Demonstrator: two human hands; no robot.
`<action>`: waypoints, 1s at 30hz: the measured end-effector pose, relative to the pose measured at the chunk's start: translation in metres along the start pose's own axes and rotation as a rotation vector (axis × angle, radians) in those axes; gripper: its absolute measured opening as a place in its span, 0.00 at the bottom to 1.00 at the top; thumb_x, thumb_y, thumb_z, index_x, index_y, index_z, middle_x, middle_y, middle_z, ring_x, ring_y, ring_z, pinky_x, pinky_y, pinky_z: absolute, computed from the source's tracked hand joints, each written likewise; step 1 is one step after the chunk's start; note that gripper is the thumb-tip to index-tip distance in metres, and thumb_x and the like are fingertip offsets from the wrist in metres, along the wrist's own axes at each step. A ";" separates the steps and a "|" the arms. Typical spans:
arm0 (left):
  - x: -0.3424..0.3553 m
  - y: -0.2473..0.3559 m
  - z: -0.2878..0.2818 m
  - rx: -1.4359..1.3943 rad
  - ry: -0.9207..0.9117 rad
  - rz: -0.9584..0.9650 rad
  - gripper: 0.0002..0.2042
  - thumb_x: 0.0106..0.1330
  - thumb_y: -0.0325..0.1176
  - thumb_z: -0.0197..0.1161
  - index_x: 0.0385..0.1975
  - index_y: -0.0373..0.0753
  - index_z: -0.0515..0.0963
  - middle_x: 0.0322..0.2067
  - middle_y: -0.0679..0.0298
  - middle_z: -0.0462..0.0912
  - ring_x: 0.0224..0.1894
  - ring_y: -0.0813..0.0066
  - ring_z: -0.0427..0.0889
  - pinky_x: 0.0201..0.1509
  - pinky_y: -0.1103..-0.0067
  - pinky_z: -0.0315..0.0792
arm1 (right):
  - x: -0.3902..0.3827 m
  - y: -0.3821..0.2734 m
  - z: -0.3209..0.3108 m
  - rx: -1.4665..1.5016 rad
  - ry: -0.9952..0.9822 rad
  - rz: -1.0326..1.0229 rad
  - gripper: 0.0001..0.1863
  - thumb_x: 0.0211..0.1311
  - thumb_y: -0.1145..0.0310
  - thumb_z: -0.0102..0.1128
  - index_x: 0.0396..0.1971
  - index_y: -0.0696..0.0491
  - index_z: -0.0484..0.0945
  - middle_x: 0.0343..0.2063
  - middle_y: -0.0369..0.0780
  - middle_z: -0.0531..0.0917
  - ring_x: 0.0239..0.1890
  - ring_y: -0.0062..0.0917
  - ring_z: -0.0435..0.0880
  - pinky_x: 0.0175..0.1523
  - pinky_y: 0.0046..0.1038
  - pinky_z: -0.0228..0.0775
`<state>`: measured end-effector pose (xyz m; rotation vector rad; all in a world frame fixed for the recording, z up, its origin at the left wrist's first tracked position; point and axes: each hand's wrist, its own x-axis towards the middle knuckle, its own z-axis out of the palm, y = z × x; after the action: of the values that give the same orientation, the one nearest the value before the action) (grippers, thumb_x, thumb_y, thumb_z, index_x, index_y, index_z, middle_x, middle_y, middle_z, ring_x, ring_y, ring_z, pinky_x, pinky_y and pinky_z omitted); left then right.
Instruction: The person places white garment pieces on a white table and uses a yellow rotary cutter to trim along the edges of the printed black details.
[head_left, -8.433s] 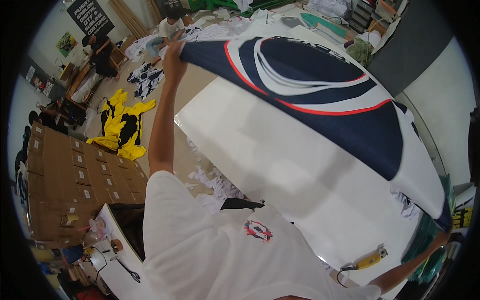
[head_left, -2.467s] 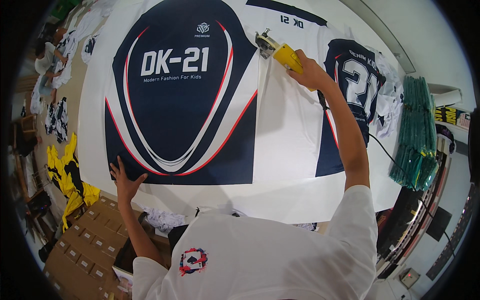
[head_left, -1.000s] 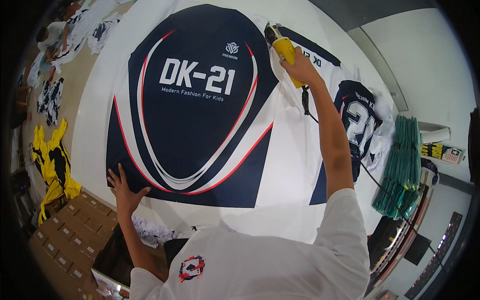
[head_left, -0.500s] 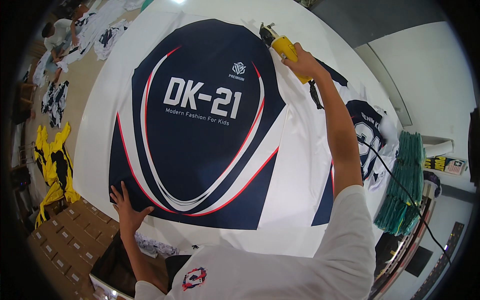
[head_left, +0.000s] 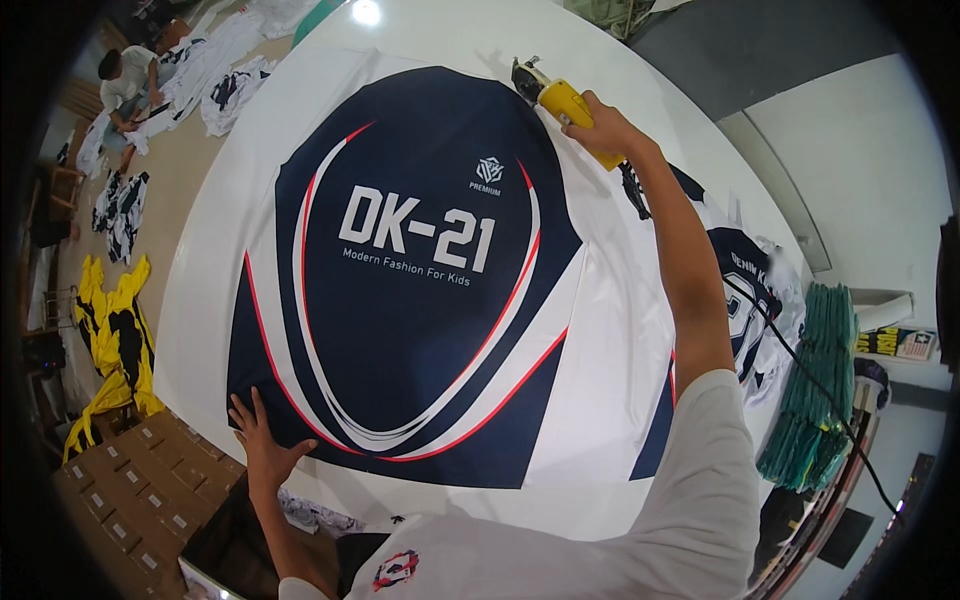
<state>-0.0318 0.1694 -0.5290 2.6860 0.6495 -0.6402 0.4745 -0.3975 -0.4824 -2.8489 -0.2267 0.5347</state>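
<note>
A navy jersey panel [head_left: 400, 330] with white and red curved stripes and white lettering lies flat on white fabric [head_left: 610, 350]. My right hand [head_left: 607, 130] grips a yellow electric cloth cutter [head_left: 568, 102]. Its metal head rests by the panel's upper right edge, and a black cord hangs from its rear. With fingers spread, my left hand [head_left: 268, 445] presses on the panel's lower left corner.
Another navy printed piece [head_left: 742, 285] lies bunched at right, near stacked green bundles [head_left: 815, 385]. Cardboard boxes [head_left: 150, 500] stand at lower left, below yellow garments [head_left: 115, 340]. A person [head_left: 130, 85] sits among cloth at upper left. The cord [head_left: 830, 410] trails across the right.
My right hand has moved the cutter slightly leftward along the panel's upper edge. My left hand stays at the same corner. The whole view has shifted a little.
</note>
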 end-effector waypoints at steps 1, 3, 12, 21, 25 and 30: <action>0.000 0.000 0.000 0.003 -0.007 -0.007 0.76 0.31 0.53 0.90 0.83 0.53 0.41 0.82 0.43 0.32 0.81 0.31 0.36 0.77 0.34 0.42 | 0.003 0.000 -0.001 -0.002 -0.009 0.003 0.38 0.61 0.44 0.65 0.62 0.53 0.65 0.45 0.57 0.86 0.46 0.47 0.88 0.52 0.43 0.78; 0.000 -0.001 -0.001 0.008 -0.009 -0.010 0.76 0.31 0.53 0.90 0.83 0.53 0.41 0.82 0.43 0.31 0.82 0.31 0.35 0.77 0.34 0.42 | 0.008 0.001 -0.001 -0.014 0.004 -0.026 0.38 0.61 0.45 0.65 0.62 0.54 0.65 0.45 0.56 0.86 0.46 0.47 0.88 0.52 0.43 0.78; 0.000 0.000 0.000 0.011 0.002 0.002 0.77 0.30 0.55 0.90 0.83 0.54 0.41 0.82 0.42 0.32 0.82 0.31 0.36 0.77 0.35 0.44 | 0.027 -0.004 -0.002 -0.025 0.025 -0.071 0.38 0.61 0.45 0.66 0.63 0.54 0.64 0.45 0.57 0.86 0.48 0.48 0.87 0.54 0.44 0.77; -0.001 -0.002 0.004 0.040 -0.003 -0.002 0.76 0.30 0.56 0.89 0.83 0.53 0.42 0.82 0.42 0.33 0.82 0.32 0.37 0.78 0.35 0.41 | 0.040 -0.025 0.006 0.026 0.142 -0.043 0.39 0.60 0.46 0.66 0.61 0.59 0.65 0.45 0.63 0.85 0.48 0.54 0.87 0.54 0.46 0.79; 0.019 -0.044 -0.031 0.232 -0.033 0.011 0.74 0.32 0.54 0.88 0.83 0.53 0.43 0.82 0.45 0.36 0.82 0.34 0.40 0.78 0.35 0.39 | 0.016 -0.032 0.017 0.158 0.348 0.048 0.41 0.59 0.47 0.66 0.61 0.64 0.65 0.44 0.65 0.85 0.46 0.57 0.88 0.52 0.47 0.80; 0.065 -0.081 -0.101 0.575 0.385 -0.171 0.50 0.58 0.32 0.74 0.81 0.45 0.52 0.79 0.46 0.53 0.80 0.40 0.53 0.79 0.41 0.48 | -0.098 -0.033 0.038 0.303 0.383 0.167 0.39 0.63 0.47 0.65 0.61 0.62 0.65 0.44 0.65 0.85 0.47 0.58 0.87 0.52 0.47 0.80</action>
<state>0.0150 0.3002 -0.4892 3.3649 0.9150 -0.3896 0.3659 -0.3777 -0.4757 -2.6144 0.1489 0.0361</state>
